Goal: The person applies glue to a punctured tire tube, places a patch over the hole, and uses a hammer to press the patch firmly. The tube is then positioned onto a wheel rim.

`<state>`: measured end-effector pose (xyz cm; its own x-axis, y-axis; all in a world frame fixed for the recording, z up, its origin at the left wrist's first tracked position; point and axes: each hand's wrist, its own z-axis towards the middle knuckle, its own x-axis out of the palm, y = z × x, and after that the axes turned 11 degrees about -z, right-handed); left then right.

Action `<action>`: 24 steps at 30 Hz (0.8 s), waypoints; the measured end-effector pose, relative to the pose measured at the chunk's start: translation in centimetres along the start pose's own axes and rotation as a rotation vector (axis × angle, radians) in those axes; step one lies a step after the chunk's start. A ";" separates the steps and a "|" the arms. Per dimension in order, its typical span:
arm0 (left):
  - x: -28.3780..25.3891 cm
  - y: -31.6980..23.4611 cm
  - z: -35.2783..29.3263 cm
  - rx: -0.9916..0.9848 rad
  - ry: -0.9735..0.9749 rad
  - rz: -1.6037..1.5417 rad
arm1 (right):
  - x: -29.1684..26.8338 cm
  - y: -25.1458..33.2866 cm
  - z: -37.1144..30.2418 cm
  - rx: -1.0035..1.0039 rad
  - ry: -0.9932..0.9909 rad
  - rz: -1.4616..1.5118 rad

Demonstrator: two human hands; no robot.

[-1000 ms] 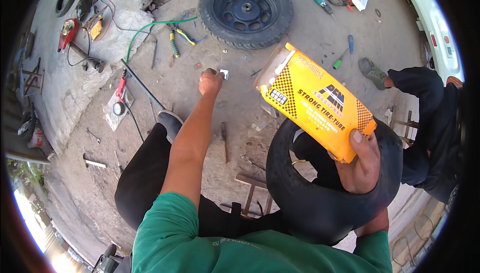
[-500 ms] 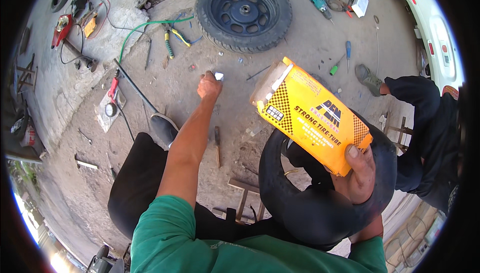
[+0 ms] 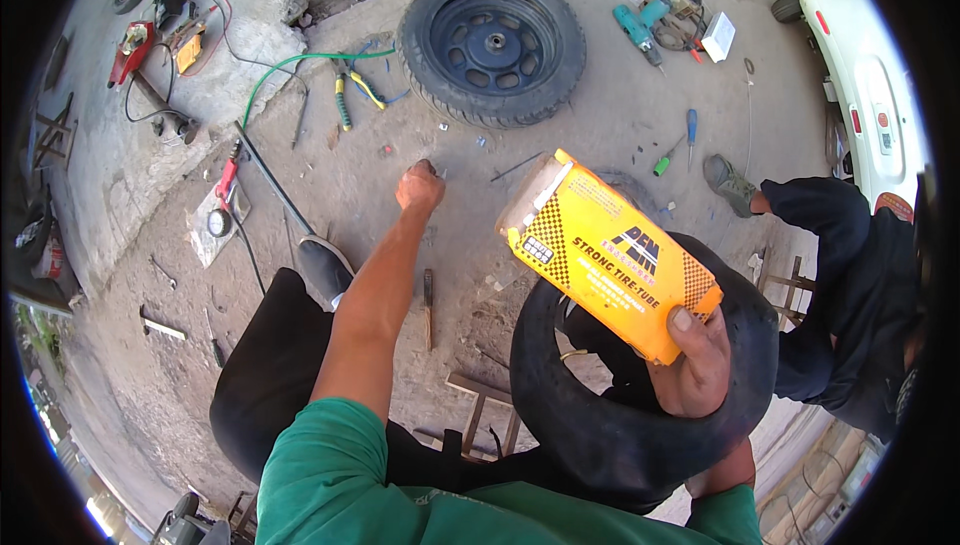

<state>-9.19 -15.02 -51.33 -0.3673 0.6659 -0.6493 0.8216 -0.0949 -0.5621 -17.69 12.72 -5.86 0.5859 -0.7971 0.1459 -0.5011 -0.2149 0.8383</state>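
over black tube (image 3: 580, 435), yellow box (image 3: 612, 257) slanting lengthwise down-right

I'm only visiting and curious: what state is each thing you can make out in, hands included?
Left hand: fingers curled, contents hidden if any
Right hand: gripping the yellow box
Yellow box: held tilted, one end seemingly open
Black inner tube: looks plump
Wheel: lying flat, tire on
Pliers: handles spread
Drill: lying on its side
Gauge: lying on clear plastic bag
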 end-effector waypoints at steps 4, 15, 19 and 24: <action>-2.3 -1.1 -2.0 -0.177 0.187 -0.658 | 0.4 0.4 -0.1 0.001 0.007 0.011; -17.2 -13.2 -17.0 0.494 1.028 -1.873 | 0.4 -1.8 1.7 -0.101 0.156 -0.222; -19.2 -12.0 -20.1 0.391 0.968 -1.702 | 1.0 -2.1 1.9 -0.130 0.216 -0.248; -19.1 -12.4 -21.8 0.292 0.779 -1.596 | 1.7 -2.4 1.5 0.035 0.180 -0.405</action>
<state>-2.87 -10.45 -20.81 -0.3064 0.3865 0.8699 -0.2100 0.8639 -0.4578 -16.45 11.00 -8.41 0.8392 -0.5347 -0.0990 -0.2278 -0.5110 0.8289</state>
